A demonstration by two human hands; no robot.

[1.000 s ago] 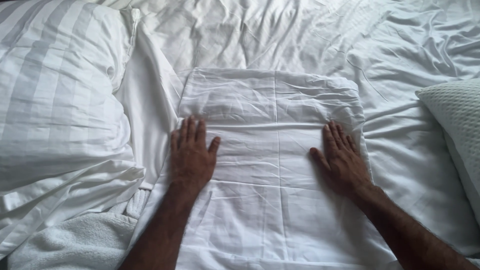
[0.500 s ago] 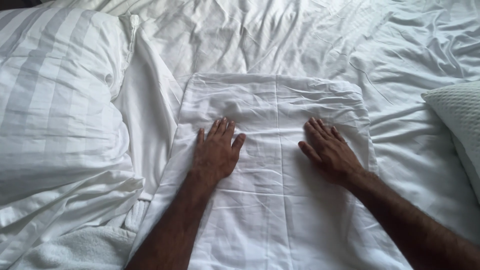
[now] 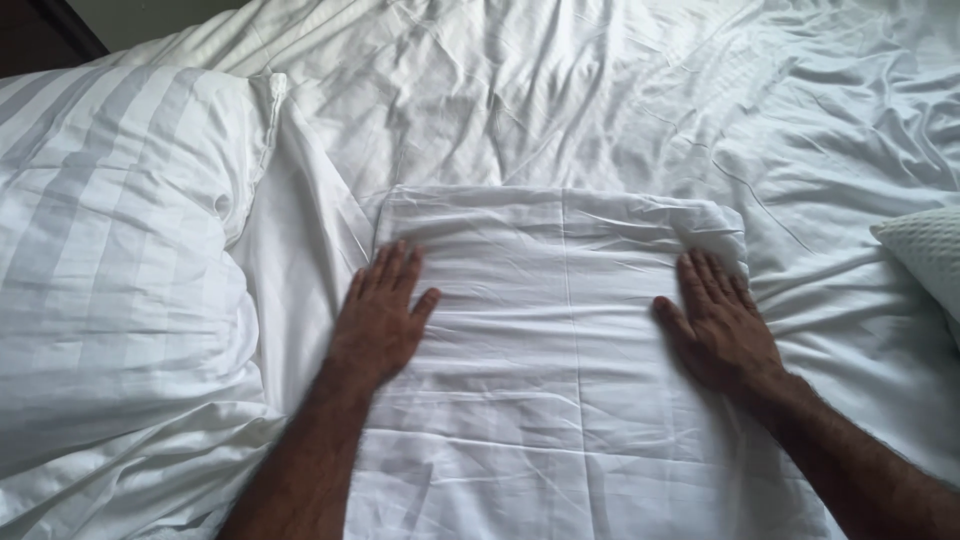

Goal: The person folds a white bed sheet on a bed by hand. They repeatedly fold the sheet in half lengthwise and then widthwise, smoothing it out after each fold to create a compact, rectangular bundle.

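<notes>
Where two hands press flat: left hand (image 3: 378, 318), right hand (image 3: 722, 325), one folded sheet (image 3: 560, 330).

Under my hands, a plain white folded sheet (image 3: 560, 330); beside it, a white pillow (image 3: 110, 260) with faint woven stripes.

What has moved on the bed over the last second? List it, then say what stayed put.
Both hands slid outward across the folded white sheet since half a second ago: the left hand back to its left edge, the right hand back to its right edge. A second ago they lay about where they are now. Both remain flat, palms down, gripping nothing. The sheet, striped pillow and textured pillow stayed put.
</notes>
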